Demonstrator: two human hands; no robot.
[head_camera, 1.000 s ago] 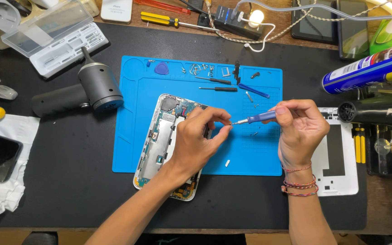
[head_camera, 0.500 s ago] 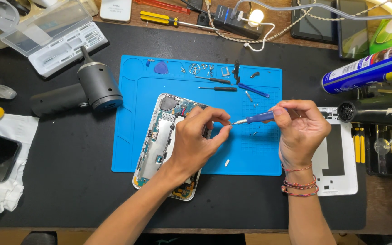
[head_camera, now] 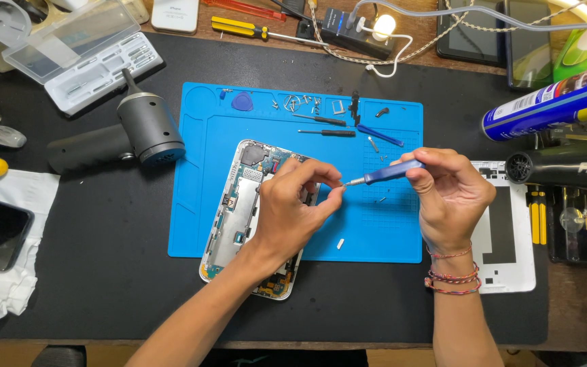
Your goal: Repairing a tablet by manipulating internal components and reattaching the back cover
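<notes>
An opened phone with its circuit board exposed lies on a blue work mat. My left hand hovers over the phone, thumb and forefinger pinched at the metal tip of a small blue-handled screwdriver. My right hand grips the screwdriver's handle and holds it level, tip pointing left. Whether a screw sits between the left fingers is too small to tell.
Loose screws, two small drivers and a blue pick lie at the mat's top. A black blower sits left, a white back cover right, a blue spray can and a black dryer far right.
</notes>
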